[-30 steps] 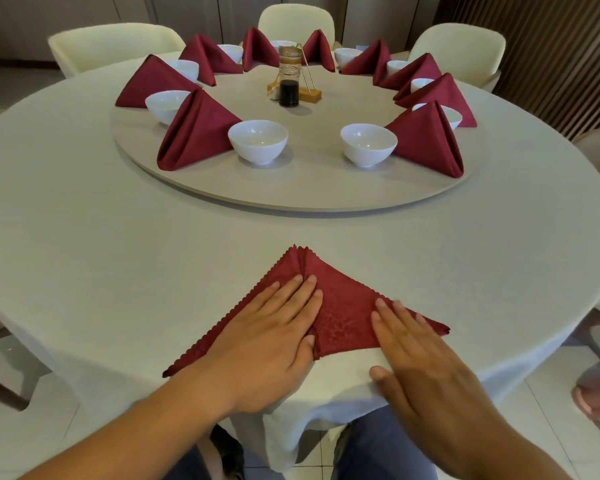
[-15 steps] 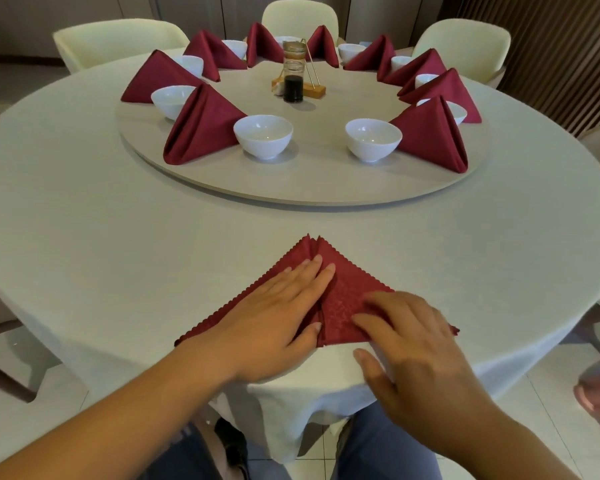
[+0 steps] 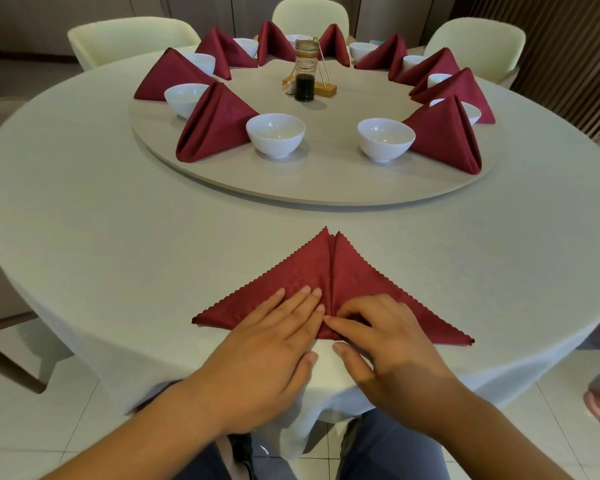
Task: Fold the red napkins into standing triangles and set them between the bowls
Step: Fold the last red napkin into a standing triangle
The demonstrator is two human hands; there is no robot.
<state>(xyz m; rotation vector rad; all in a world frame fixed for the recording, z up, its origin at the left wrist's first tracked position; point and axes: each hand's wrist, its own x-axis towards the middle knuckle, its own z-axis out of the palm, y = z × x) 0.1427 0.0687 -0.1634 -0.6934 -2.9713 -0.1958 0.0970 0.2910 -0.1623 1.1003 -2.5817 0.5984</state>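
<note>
The red napkin (image 3: pixel 354 278) lies flat near the table's near edge, a wide triangle of patterned cloth with zigzag-cut edges, its two flaps meeting at a centre seam. The left hand (image 3: pixel 267 351) presses its left flap with straight fingers. The right hand (image 3: pixel 392 344) has bent fingers on the seam's lower end (whether they pinch a fold, I cannot tell). Under both hands spreads a pale woven tablecloth (image 3: pixel 118 237). Beyond the fingertips, a round turntable (image 3: pixel 326 188) carries glossy white bowls (image 3: pixel 275 135) and standing red triangles (image 3: pixel 215 123), with a gap between the two nearest bowls.
</note>
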